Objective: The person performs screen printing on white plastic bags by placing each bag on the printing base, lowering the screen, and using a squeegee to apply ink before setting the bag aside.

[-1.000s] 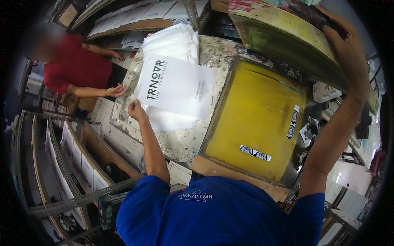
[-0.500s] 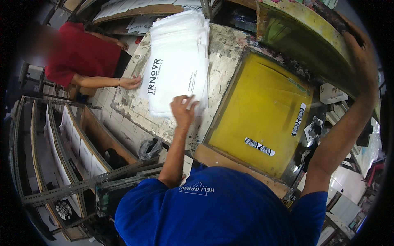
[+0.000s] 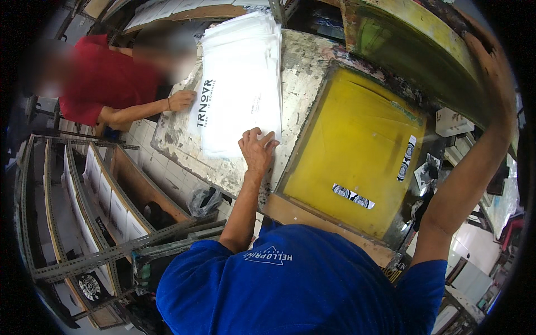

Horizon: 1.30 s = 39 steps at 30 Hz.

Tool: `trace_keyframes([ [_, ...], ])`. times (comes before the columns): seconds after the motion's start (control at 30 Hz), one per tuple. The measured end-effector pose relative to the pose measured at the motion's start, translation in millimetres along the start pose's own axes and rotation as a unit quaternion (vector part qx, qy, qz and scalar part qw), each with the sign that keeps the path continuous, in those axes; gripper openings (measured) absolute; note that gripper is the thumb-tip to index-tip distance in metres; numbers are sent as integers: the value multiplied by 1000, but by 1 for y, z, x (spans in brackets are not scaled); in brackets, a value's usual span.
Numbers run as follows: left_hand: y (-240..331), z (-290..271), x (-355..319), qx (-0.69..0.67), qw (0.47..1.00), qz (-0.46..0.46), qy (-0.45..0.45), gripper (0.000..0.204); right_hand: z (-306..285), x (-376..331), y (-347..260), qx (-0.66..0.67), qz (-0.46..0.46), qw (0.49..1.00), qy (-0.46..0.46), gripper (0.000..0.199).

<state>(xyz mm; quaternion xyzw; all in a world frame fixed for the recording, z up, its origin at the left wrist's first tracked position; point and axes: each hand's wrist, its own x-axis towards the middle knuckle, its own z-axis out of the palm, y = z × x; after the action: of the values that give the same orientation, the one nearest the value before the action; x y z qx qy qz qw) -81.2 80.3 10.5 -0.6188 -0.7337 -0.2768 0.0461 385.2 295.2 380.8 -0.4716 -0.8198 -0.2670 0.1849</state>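
Observation:
My left hand (image 3: 258, 149) lies flat, fingers spread, on the near edge of a stack of white sheets (image 3: 241, 84) with black print along one side. The stack rests on a worn, paint-stained table (image 3: 304, 78). My right hand (image 3: 491, 67) is raised and grips the upper edge of a tilted, ink-stained screen frame (image 3: 413, 39). Under that frame lies a yellow board (image 3: 357, 151) with strips of printed tape. A co-worker in a red shirt (image 3: 95, 84) stands across the table, one hand (image 3: 181, 100) on the far edge of the same stack.
Metal drying racks (image 3: 84, 212) holding printed sheets stand at the left below the table. A crumpled dark plastic bag (image 3: 204, 200) sits by the table's tiled side. Boxes and clutter (image 3: 455, 121) fill the right side near the frame.
My left hand has slid right along the table from its left edge onto the near edge of the sheet stack. My right hand stays up on the frame. The co-worker's hand stays at the stack.

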Motion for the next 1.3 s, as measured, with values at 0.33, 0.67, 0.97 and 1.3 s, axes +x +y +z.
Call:
trace_keyframes([
  [0.33,-32,26,20,-191,963,-159,103,10,8,8,0,171,48,984,4,43],
  [0.67,61,-35,9,-102,978,30,-179,40,9,6,2,212,13,977,18,46],
  [0.97,106,69,-3,-76,946,197,-245,77,-37,24,-116,151,65,973,164,40],
  [1.3,238,127,16,-99,873,341,-334,80,-46,35,-83,261,45,963,47,41],
])
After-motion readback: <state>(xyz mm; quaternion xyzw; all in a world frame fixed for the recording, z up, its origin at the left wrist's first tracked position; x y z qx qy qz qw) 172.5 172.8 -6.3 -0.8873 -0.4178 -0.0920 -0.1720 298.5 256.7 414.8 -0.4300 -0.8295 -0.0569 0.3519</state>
